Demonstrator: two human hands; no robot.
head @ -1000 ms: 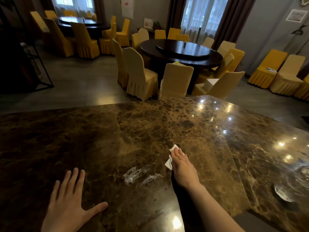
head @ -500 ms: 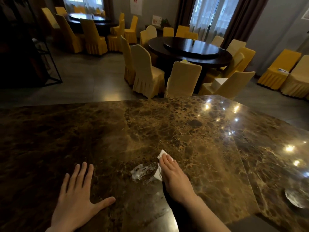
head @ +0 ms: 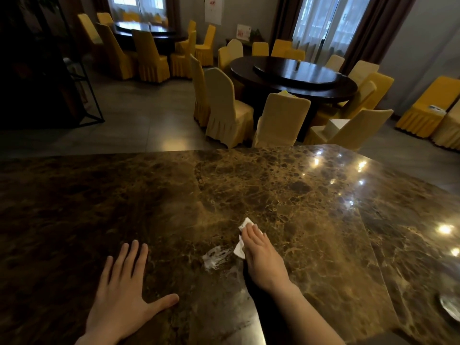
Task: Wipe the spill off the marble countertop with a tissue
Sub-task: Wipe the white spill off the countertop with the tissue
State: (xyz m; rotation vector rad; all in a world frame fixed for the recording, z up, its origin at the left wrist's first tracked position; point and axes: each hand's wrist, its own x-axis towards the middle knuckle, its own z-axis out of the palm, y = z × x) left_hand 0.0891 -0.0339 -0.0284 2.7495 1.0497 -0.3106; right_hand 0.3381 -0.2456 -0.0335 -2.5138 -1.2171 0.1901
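A brown marble countertop (head: 311, 207) fills the lower half of the head view. A small wet, whitish spill (head: 216, 257) shines near its middle. My right hand (head: 261, 257) lies flat with fingers together, pressing a white tissue (head: 240, 247) onto the marble; the tissue's left edge touches the spill's right side, and most of the tissue is hidden under the palm. My left hand (head: 124, 295) rests flat on the counter to the left of the spill, fingers spread, holding nothing.
Beyond the counter's far edge stand round dark dining tables (head: 293, 73) ringed by yellow-covered chairs (head: 224, 108). A black metal rack (head: 82, 78) stands at the left. A second wet patch (head: 450, 307) glints at the counter's right edge.
My right hand with the tissue has slid left and toward me until it meets the spill, which looks smaller than a second ago. My left hand stays flat on the counter.
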